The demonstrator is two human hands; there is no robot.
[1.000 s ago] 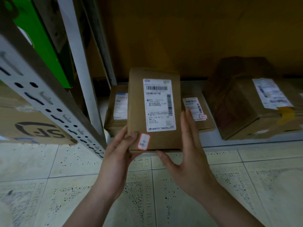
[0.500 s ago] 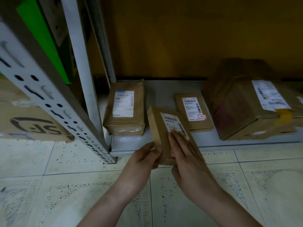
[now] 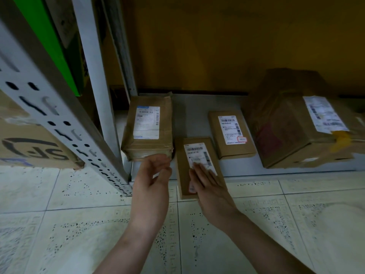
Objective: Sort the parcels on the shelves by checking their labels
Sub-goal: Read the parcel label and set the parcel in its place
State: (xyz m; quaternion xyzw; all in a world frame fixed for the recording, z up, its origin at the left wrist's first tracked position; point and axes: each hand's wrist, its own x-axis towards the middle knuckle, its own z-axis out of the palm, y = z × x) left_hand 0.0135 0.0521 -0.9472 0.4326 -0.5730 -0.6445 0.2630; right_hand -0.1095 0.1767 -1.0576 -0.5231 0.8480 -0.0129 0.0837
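Bottom shelf (image 3: 197, 115), yellow wall behind: I'm sliding the flat parcel (image 3: 199, 167) in.
Right hand (image 3: 209, 186) pressing flat, fingers (image 3: 199, 169) together; left hand (image 3: 152, 178) loosely spread, holding nothing. Best pushing straight, beside the taped parcel (image 3: 147, 127).

place: parcel storeroom | evidence: perforated metal shelf upright (image 3: 59, 123); labelled cardboard parcels (image 3: 231, 133) on bottom shelf (image 3: 189, 115); tiled floor (image 3: 79, 224)

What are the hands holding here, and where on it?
Nothing gripped: right hand lies flat on the flat parcel, over its label; left hand is open, empty.
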